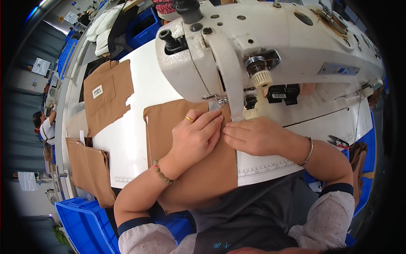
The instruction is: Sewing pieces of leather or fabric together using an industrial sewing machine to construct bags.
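Observation:
A brown fabric piece (182,165) lies under the head of the white sewing machine (279,29), with a small grey strip (213,106) beside the metal presser foot (221,100). My left hand (196,137) rests on the fabric just in front of the foot, fingers pressed together, fingertips at the strip's lower end. My right hand (249,136) is close beside it, bent fingertips gripping at the fabric's right side. What my thumbs touch is partly hidden.
Labelled brown piece (110,106) and stacked pieces (86,169) lie left on the white tabletop (127,165). Scissors (340,142) lie right. Blue bins (80,211) stand around the table. White stacks (101,29) sit behind. A co-worker (46,127) is at far left.

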Available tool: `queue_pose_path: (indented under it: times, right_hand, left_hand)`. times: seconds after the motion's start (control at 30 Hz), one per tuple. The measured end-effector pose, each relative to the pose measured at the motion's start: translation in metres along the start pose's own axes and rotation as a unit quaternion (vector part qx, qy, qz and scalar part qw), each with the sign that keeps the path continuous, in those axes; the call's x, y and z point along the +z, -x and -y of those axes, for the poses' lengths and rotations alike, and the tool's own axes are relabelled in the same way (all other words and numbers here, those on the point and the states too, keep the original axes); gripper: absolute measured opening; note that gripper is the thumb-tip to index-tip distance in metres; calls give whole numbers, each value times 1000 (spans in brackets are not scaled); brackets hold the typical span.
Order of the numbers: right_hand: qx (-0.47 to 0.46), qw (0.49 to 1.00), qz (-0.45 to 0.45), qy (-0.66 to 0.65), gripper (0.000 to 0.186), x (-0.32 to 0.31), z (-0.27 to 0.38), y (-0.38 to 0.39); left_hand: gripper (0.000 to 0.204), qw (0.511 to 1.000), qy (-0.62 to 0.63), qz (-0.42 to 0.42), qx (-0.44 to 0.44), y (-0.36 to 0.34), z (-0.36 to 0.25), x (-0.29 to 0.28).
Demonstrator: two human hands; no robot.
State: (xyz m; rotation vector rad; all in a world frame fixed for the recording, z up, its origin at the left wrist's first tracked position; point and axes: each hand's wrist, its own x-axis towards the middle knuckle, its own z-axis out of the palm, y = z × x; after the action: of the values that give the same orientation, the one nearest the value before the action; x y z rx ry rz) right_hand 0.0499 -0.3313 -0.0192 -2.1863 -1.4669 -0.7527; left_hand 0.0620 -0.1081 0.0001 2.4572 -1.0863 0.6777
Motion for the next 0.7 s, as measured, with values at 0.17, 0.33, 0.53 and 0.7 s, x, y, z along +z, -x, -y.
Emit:
queue_pose_path:
  times: [0.17, 0.33, 0.53, 0.7]
  right_hand:
    - [19, 999, 26, -5, 17, -6, -3, -3]
    - [23, 999, 36, -14, 17, -10, -3, -4]
    - [18, 1000, 13, -3, 15, -7, 3, -3]
    - [89, 992, 87, 10, 17, -30, 46, -7]
  left_hand:
    - [22, 1000, -9, -5, -9, -4, 1, 1]
    - [21, 1000, -5, -6, -8, -3, -1, 2]
    - [29, 997, -24, 71, -36, 4, -15, -9]
    - [63, 974, 116, 175, -86, 33, -63, -57]
